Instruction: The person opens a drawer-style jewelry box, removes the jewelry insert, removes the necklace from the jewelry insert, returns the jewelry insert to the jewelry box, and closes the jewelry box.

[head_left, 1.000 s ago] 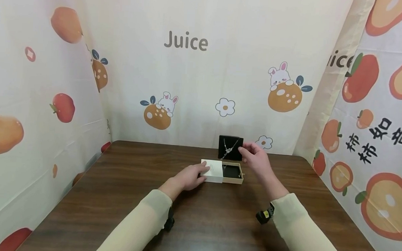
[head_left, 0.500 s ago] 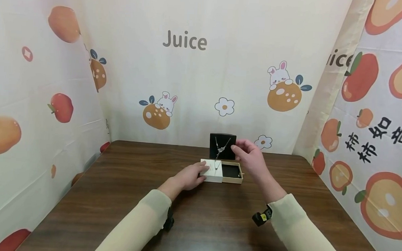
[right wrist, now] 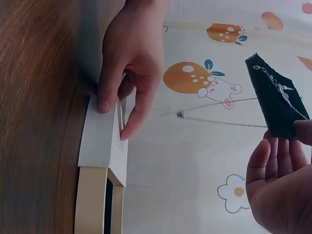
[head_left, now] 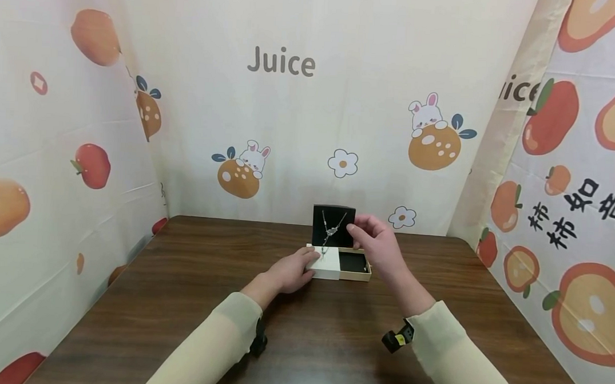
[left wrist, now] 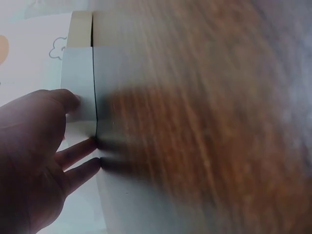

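You're moving the black card [head_left: 334, 218] leftward, right hand [head_left: 379, 244] pinching it, bringing the necklace [head_left: 331, 232] clear of the tray [head_left: 354, 277]; left hand [head_left: 290, 271] gripping the white cover [head_left: 328, 266]!

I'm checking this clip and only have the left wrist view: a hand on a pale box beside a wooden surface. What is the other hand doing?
Observer: The right hand holds a black card.
Operator: Is anything on that card?
Observer: A silvery necklace, with part of its chain hanging past the card's lower edge.
Operator: I see a cream end sticking out of the box. What colour is it inside?
Observer: The head view shows a black interior in that cream tray.
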Tool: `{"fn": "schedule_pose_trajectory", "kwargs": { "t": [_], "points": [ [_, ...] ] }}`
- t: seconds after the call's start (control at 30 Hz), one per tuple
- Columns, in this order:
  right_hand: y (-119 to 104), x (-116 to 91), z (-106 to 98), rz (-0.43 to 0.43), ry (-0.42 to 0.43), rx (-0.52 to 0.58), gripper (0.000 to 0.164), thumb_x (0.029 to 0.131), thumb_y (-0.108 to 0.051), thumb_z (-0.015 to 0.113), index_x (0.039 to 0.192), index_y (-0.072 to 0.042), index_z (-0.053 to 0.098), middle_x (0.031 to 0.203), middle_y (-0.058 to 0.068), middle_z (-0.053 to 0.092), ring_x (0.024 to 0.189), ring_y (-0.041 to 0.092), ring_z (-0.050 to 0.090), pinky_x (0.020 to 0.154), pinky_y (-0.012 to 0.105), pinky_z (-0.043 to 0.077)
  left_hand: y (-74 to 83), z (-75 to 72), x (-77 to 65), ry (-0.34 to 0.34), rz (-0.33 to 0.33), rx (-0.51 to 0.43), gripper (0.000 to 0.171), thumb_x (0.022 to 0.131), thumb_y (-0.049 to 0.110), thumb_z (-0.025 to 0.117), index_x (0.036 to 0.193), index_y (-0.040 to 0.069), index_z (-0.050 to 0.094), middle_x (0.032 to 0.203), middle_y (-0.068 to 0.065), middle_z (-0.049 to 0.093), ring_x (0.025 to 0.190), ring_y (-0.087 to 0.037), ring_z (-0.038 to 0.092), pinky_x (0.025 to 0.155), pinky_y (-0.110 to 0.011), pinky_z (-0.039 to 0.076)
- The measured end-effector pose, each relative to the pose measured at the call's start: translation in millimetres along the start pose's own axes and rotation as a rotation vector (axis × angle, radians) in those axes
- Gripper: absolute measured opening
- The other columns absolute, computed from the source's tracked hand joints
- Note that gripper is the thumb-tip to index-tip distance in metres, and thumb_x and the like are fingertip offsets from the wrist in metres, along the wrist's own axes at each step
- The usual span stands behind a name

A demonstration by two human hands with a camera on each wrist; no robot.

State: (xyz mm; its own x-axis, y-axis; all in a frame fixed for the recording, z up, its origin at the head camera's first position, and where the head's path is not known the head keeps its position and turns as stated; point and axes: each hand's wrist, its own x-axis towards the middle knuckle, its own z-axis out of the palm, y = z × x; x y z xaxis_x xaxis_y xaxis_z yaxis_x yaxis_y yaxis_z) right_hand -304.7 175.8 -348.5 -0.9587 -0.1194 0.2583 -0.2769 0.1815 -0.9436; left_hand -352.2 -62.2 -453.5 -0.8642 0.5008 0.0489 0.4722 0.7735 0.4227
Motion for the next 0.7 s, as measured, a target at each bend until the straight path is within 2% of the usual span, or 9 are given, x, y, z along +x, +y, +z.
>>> {"fn": "schedule_pose_trajectory", "kwargs": {
  "t": [0.3, 0.47, 0.57, 0.7],
  "points": [
    [-0.2, -2.6, 2.0, 0.005, -0.004, 0.016, 0.026, 0.111, -0.017, 0.066, 0.128, 0.003, 0.065, 0.101, -0.002, 0.064, 0.083, 0.013, 0.062, 0.079, 0.021, 0.058, 0.5, 0.8, -1.6, -0.002, -0.003, 0.012, 0.053, 0.113, 0.026, 0.062, 0.164, 0.016, 0.050, 0.173, -0.014, 0.042, 0.148, -0.034, 0.059, 0.122, -0.053, 0.051],
    [0.4, -3.0, 3.0, 0.019, -0.004, 0.017, 0.025, 0.111, -0.018, 0.065, 0.129, 0.000, 0.066, 0.102, -0.001, 0.063, 0.084, 0.014, 0.062, 0.083, 0.026, 0.060, -1.9, -0.5, -3.2, -0.003, -0.021, -0.029, 0.062, 0.112, 0.030, 0.064, 0.169, 0.016, 0.043, 0.179, -0.015, 0.031, 0.150, -0.034, 0.057, 0.122, -0.053, 0.051],
    [0.9, -2.5, 3.6, 0.014, -0.005, 0.024, 0.027, 0.111, -0.018, 0.066, 0.129, 0.002, 0.065, 0.100, -0.001, 0.063, 0.084, 0.014, 0.061, 0.083, 0.027, 0.060, -3.6, -5.1, -3.7, 0.018, -0.038, -0.043, 0.063, 0.112, 0.033, 0.065, 0.168, 0.014, 0.044, 0.181, -0.015, 0.028, 0.153, -0.034, 0.054, 0.123, -0.053, 0.050],
    [2.4, -1.7, 3.8, 0.009, -0.003, 0.044, 0.028, 0.111, -0.017, 0.066, 0.128, 0.004, 0.065, 0.099, -0.001, 0.062, 0.084, 0.014, 0.060, 0.080, 0.025, 0.058, -3.1, -18.6, -5.7, 0.086, -0.011, -0.053, 0.058, 0.112, 0.031, 0.064, 0.164, 0.010, 0.048, 0.178, -0.017, 0.035, 0.156, -0.035, 0.051, 0.124, -0.054, 0.048]
  ]
}}
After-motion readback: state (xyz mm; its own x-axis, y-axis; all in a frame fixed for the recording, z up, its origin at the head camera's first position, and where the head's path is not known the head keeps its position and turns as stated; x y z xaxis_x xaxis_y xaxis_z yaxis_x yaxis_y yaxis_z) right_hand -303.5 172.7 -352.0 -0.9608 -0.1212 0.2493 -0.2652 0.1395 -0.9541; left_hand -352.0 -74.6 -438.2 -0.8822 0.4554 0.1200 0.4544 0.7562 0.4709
